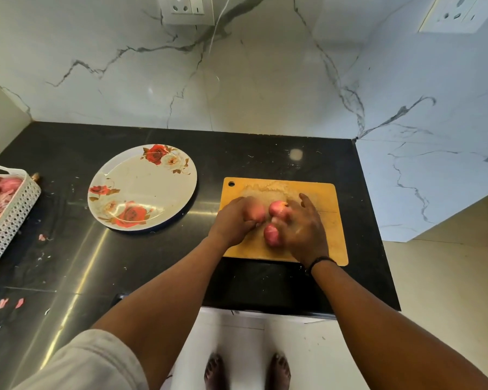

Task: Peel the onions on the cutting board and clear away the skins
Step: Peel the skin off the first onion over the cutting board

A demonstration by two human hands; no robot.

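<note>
Black tabletop (68, 271) runs wall to wall, with the wooden cutting board (330, 198) as the anchor here. Left of the board sits a flowery plate (141, 181), and way further left a white basket (9, 218) full of pinkish skins. Both hands are over the board's middle: left hand (234, 220) curled round one onion (255, 211), right hand (302, 229) spread over two more onions (276, 208), touching them. Tiny skin scraps (10, 303) lie on the tabletop, well left of the board.
</note>
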